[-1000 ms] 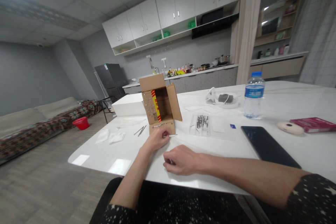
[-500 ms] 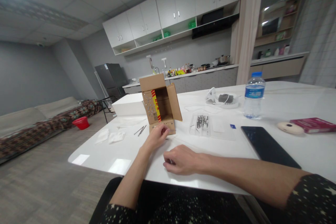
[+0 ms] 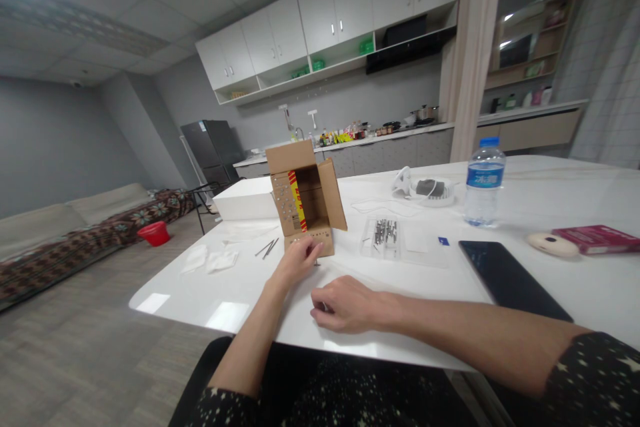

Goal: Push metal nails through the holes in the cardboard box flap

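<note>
An open cardboard box (image 3: 333, 197) stands on the white table, its flaps spread and small shiny pieces dotted over the left flap. At its front flap (image 3: 326, 245), which bears a row of small pieces, my left hand (image 3: 300, 260) is closed with bent fingers. A tiny dark metal bit (image 3: 317, 264) shows just below its fingertips; whether they grip it is unclear. My right hand (image 3: 347, 305) rests closed on the table nearer to me, its fingers curled and their contents hidden. To the right lies a clear compartment case (image 3: 370, 253) of small metal parts (image 3: 386, 232).
Tweezers (image 3: 270, 249) and white tissues (image 3: 221, 261) lie left of the box, with a white box (image 3: 247, 200) behind. On the right are a water bottle (image 3: 484, 183), a dark phone or tablet (image 3: 513, 280), a beige oval device (image 3: 553, 245) and a maroon box (image 3: 600, 239).
My left hand has shifted very slightly, its fingers tilting at the flap, and the tiny metal bit below them shows more plainly. My right hand stays put.
</note>
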{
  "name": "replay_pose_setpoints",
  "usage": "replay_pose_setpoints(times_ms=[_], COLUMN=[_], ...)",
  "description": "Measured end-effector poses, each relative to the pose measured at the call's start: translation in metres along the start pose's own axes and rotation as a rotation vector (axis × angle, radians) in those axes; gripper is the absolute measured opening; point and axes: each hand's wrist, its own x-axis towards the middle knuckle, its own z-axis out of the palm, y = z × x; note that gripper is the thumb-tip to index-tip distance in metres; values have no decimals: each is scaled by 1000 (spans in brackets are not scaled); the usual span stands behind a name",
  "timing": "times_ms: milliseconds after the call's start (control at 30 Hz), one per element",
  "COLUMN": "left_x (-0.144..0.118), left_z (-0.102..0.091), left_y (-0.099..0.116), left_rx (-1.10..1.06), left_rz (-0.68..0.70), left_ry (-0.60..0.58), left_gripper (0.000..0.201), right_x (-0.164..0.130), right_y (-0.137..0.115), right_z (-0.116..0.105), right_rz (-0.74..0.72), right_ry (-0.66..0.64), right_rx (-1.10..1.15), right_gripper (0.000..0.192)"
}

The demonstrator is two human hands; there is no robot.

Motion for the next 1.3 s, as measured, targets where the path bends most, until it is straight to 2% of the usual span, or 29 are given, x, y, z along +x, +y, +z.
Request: replay_pose_setpoints(times_ms=[367, 933, 1300], left_x=[0, 0, 2], left_z=[0, 1, 8], left_y=[1, -3, -16], left_rx=[0, -59, -116], left_rz=[-2, -10, -13], left_ry=[-4, 1, 41], left_gripper=[36, 23, 22], right_x=[0, 0, 0], right_y=[0, 0, 0], right_z=[-1, 0, 1], right_rz=[9, 7, 17], right_ry=[-37, -23, -33], right_rx=[-30, -37, -61], right_gripper=[23, 22, 24])
